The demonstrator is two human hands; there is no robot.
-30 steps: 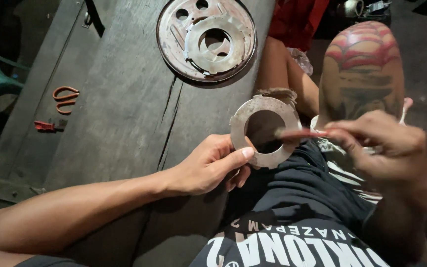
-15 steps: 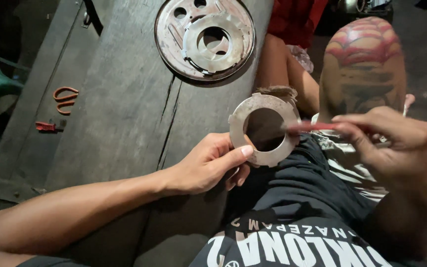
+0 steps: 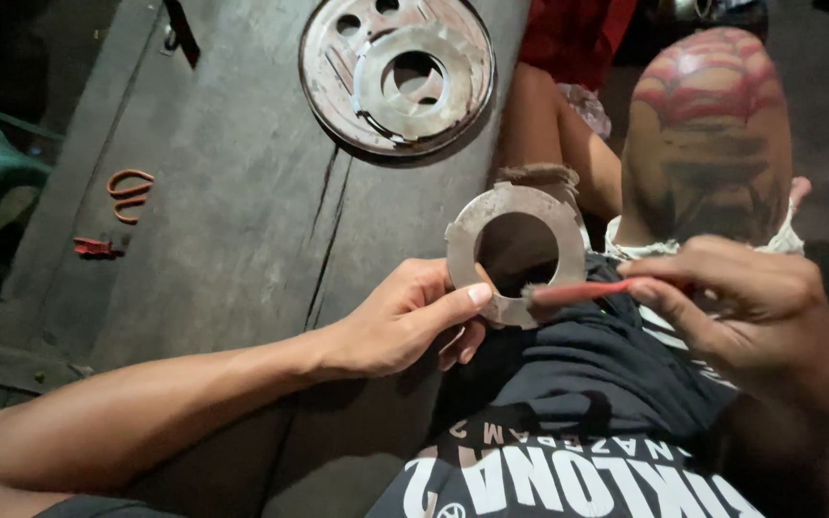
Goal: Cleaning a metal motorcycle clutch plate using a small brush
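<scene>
Left hand pinched the lower edge of a flat metal ring, held upright just off the bench edge above the lap. Right hand gripped a red brush, bristles touching the ring's lower rim.

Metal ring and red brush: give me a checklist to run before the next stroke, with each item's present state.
1. Left hand grips the metal ring at its lower edge, thumb on the face: ok.
2. Right hand holds the red brush: ok.
3. Brush tip meets the ring's lower rim: ok.
4. Ring face turned toward the camera, tabs visible: ok.
5. Ring face clean of residue: cannot tell, light too dim.
6. Spare plates lie apart on the wooden bench, clear of both hands: ok.
</scene>
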